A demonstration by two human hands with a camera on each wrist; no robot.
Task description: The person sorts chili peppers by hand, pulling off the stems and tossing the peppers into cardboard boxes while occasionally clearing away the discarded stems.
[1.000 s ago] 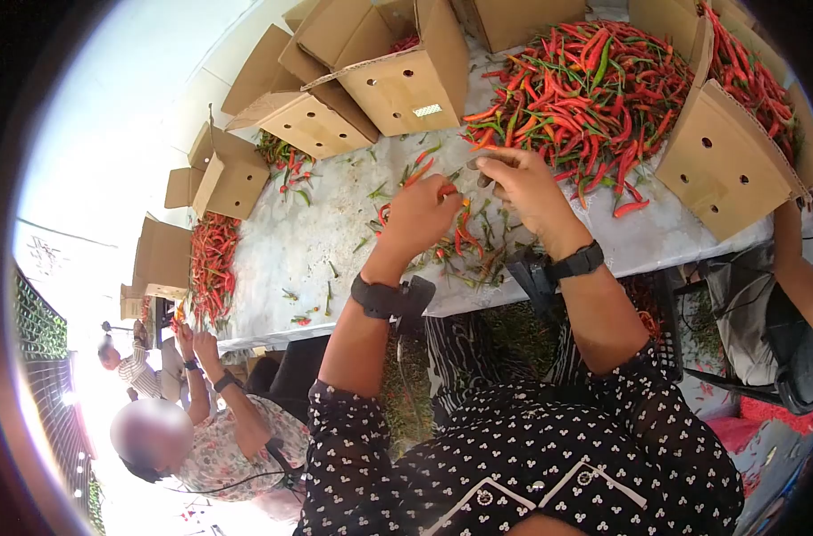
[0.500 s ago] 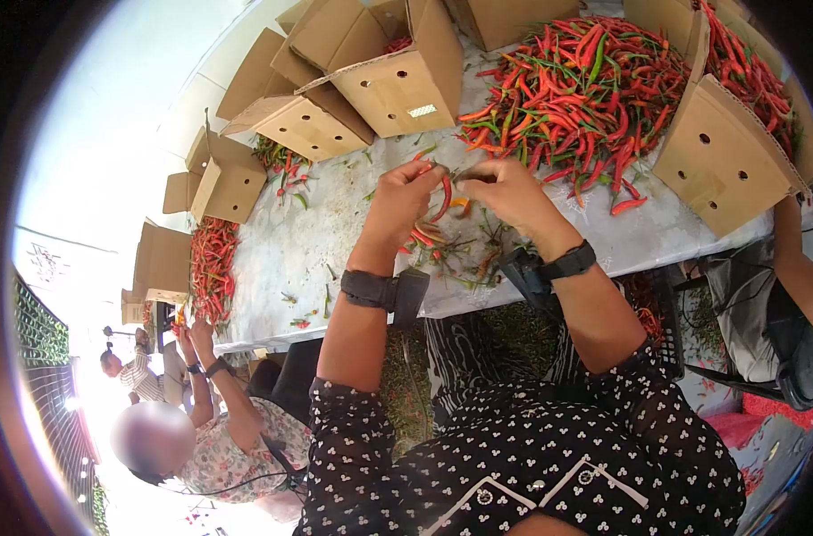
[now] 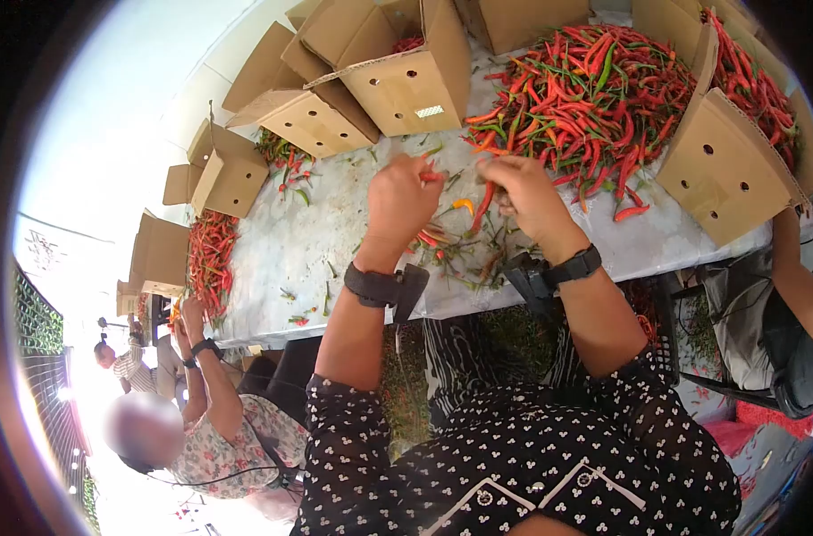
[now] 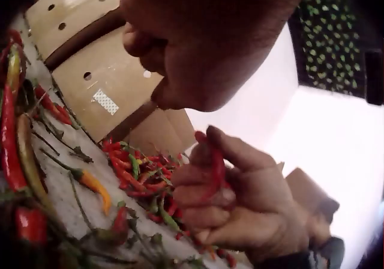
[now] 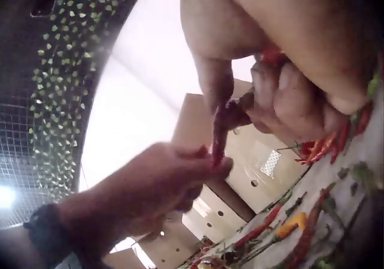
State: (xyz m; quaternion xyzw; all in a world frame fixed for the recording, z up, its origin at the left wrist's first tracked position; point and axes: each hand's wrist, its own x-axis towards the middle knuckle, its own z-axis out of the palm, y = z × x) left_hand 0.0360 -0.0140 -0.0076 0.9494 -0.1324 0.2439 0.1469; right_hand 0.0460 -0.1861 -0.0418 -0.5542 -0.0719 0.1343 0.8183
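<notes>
Both hands are close together above the table in the head view. The left hand is curled round a red chili; in the right wrist view a dark red chili stands upright at its fingertips, near the right thumb. Beside it, the right hand has thumb and forefinger bent inward. A long red chili shows just under its fingers. In the left wrist view a red chili lies against the right hand's curled fingers. The left hand hides its own grip there.
A large chili pile lies beyond the right hand. Cardboard boxes line the far side, and another box stands at right. Stems and loose chilies, one orange, lie below the hands. Another person works at left.
The hands, close together half a second ago, have parted a little. The red chili that hung below the left fingers no longer hangs there; a long one now shows under the right hand.
</notes>
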